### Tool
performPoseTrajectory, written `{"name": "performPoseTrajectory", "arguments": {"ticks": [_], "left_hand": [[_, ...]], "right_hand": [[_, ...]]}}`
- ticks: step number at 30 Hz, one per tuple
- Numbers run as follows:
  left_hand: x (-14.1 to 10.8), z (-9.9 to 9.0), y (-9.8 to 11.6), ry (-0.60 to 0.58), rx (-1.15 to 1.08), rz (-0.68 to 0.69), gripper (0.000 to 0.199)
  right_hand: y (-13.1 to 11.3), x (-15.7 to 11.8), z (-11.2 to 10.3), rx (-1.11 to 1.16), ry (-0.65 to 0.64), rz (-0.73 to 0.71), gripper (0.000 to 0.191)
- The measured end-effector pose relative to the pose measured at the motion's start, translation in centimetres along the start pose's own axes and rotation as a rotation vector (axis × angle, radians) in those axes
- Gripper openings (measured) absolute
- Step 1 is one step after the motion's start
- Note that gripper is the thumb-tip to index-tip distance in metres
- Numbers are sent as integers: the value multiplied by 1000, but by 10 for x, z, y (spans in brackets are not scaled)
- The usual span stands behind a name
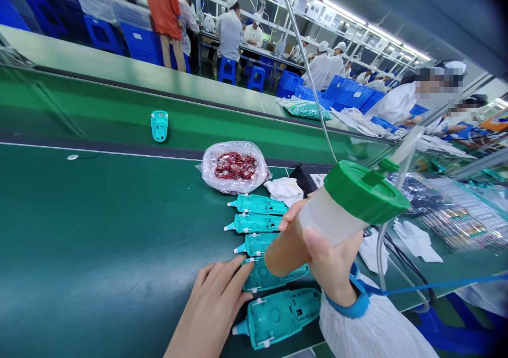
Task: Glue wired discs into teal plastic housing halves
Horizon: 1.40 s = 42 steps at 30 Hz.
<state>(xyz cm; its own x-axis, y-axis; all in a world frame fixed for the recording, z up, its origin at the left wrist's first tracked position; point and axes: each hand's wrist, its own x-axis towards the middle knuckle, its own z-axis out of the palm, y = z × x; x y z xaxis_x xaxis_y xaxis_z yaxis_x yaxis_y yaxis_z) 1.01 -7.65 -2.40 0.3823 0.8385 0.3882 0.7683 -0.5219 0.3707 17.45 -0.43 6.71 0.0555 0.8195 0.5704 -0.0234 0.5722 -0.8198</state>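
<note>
The right hand (335, 268) is clamped round a green-capped squeeze bottle (329, 215) above a row of teal plastic housings (257, 204), the left hand (210, 310) spread open on one housing (270, 278), which seems to call for the bottle's spout next.

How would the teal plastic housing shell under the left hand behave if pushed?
The teal plastic housing shell probably feels light and stiff, being thin and hollow. It may slide easily on the green conveyor belt; its narrow tip looks fragile.
</note>
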Motion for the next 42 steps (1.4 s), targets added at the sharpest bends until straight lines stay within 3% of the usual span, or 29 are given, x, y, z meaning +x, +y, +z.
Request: {"name": "performPoseTrajectory", "arguments": {"ticks": [13,25,32,35,38,42], "left_hand": [[-1,-2,0,-32,-30,-33,33],[2,-5,-1,32,-23,11,28],[4,-5,-4,-8,-35,1,31],[2,0,-4,-36,-8,-19,31],[-1,-1,-3,-25,42,-29,40],[11,-35,-12,5,126,41,27]], "right_hand": [[-3,-4,1,46,5,2,4],[5,-10,-5,22,-37,-3,14],[6,-14,-10,-24,-56,36,12],[-1,-4,-11,17,57,49,18],[-9,10,-18,141,267,196,27],[-10,27,-40,249,511,345,32]]}}
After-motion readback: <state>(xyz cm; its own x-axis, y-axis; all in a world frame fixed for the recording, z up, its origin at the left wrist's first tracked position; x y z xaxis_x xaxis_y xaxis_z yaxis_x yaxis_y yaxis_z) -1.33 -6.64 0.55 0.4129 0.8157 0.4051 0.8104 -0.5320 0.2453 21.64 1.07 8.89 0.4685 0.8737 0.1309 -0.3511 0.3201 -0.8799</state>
